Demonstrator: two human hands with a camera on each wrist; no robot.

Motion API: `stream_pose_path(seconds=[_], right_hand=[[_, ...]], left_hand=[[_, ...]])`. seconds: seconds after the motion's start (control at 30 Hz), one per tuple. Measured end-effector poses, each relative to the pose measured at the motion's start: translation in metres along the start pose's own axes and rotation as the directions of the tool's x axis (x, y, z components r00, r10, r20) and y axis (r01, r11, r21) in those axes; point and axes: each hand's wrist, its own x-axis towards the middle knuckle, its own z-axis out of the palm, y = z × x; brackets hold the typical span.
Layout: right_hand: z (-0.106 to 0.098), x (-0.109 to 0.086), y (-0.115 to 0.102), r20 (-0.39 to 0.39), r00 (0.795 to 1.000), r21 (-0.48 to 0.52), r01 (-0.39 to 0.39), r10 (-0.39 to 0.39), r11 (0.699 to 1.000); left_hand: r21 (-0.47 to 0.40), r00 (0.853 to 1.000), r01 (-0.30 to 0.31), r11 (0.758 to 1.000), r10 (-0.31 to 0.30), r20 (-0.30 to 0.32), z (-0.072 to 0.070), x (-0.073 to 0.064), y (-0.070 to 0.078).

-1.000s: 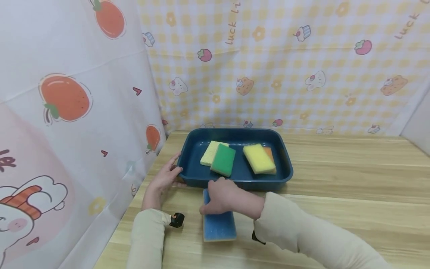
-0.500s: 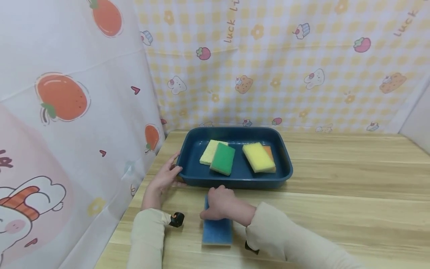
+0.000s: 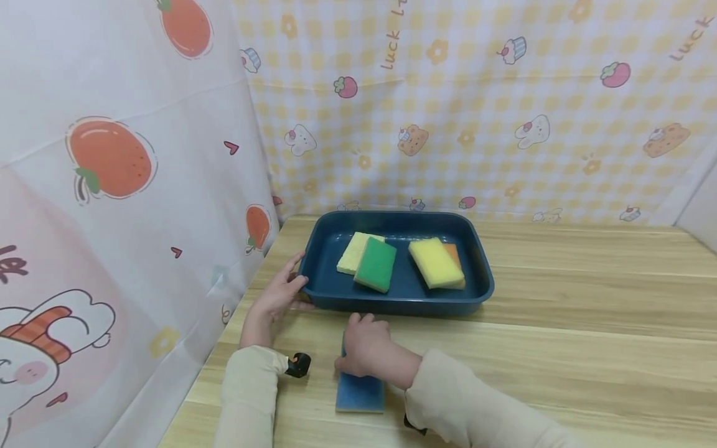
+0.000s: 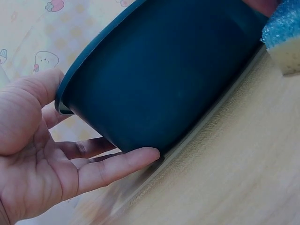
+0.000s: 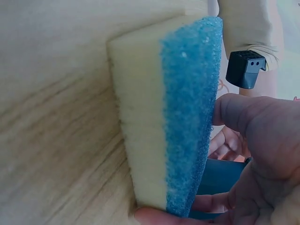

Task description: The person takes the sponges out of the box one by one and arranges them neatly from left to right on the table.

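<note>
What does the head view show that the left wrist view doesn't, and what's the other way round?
Only the head view shows inside the tray: a green sponge overlapping a pale yellow sponge, and a bright yellow sponge over an orange-topped sponge.

Only the left wrist view shows the palm side of the left hand.

Both show that hand touching the tray, plus the blue sponge, the wooden table and the patterned cloth.
</note>
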Motion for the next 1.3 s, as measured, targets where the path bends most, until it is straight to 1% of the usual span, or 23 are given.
stream_pose_path(seconds=[0.2,0.47,0.8,0.87,1.07,1.2,1.3], right_hand=[[0.002,-0.001,0.000,-0.011,1.000,-0.008,0.014,-0.014,1.000],[0.002,-0.005,0.001,-0.053,0.997,-0.024,0.056,-0.057,0.998],[0.001,-0.008,0.001,-0.061,0.996,-0.032,0.058,-0.060,0.998],[0.000,-0.008,0.001,-0.057,0.997,-0.015,0.054,-0.055,0.998],[-0.005,-0.010,0.008,-0.025,0.998,0.084,0.053,-0.051,0.995],[-0.018,-0.013,0.020,0.016,0.997,0.138,0.067,-0.070,0.988],[-0.031,-0.015,0.029,0.052,0.993,0.173,0.095,-0.106,0.980]], left_hand=[[-0.001,1.000,0.000,1.000,0.000,0.006,0.000,-0.001,0.002],[-0.020,1.000,-0.001,1.000,0.002,0.010,0.000,-0.001,0.002],[-0.011,1.000,0.003,1.000,-0.003,0.007,0.000,0.000,0.000],[-0.012,1.000,0.002,1.000,-0.002,0.007,-0.001,0.000,-0.001],[-0.010,1.000,0.003,1.000,-0.002,0.010,-0.002,-0.002,-0.002],[-0.012,1.000,-0.001,1.000,0.001,0.016,-0.001,-0.002,-0.002],[-0.013,1.000,-0.003,1.000,0.003,0.015,-0.002,-0.001,-0.002]])
